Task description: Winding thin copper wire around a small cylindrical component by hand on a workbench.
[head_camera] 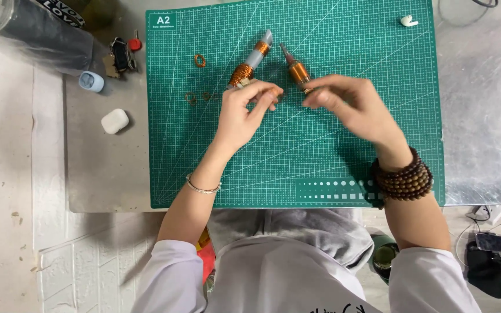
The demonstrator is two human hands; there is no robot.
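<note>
Both hands work over a green cutting mat (320, 150) that lies on a metal-topped table (482, 116). The left hand (244, 110), near the mat's middle, has its fingers curled together, pinching the lower end of a grey rod wound with copper wire (249, 61); the rod slants up and away from the hand toward the mat's top edge. Two bands of winding already sit on it, a thick one just above the fingers and a narrow one nearer the grey tip. The right hand (349, 98), just beside the left, has its fingertips pressed together around the base of a second, shorter tool with a copper-wound collar and a pointed tip (297, 68). What passes between the two hands is too small to make out; it is possibly a fine wire.

On the mat's left part lie small copper wire rings (199, 60), one near the top and a couple lower, so some pieces look finished. Judging by that, the winding work seems partly done, with the rod in hand not yet set down.

Left of the mat sit a small white case (114, 121) and a pale blue cap (91, 82).
</note>
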